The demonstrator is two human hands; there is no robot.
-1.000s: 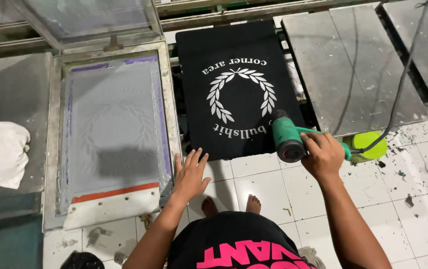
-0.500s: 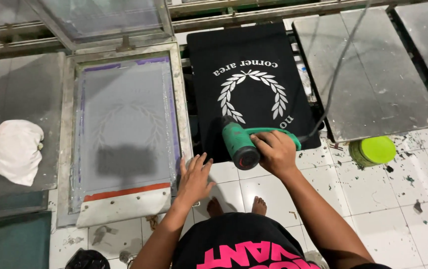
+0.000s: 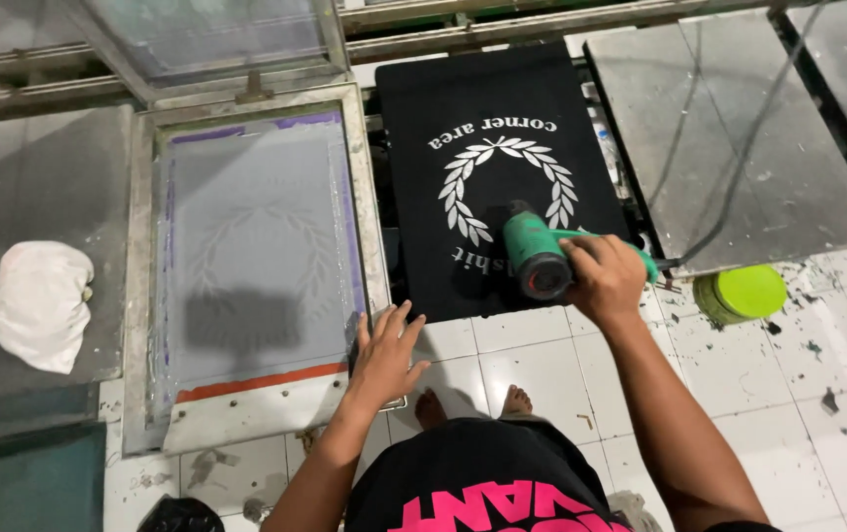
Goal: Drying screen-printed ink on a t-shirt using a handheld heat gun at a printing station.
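Green heat gun point(image 3: 540, 258), black nozzle over white-printed black shirt point(image 3: 487, 177)

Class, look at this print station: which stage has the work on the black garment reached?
Done: a white wreath design sits printed on the black garment. In hand: the right hand aims a green heat gun over the print; the left hand rests on the screen frame. Left: the garment is on its board.

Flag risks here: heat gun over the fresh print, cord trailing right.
1. The right hand holds the green heat gun close over the black shirt; lingering could scorch the white wreath print.
2. Its cord runs across the neighbouring platen and might snag.
3. The left hand rests at the screen frame corner, so it could jog the frame.
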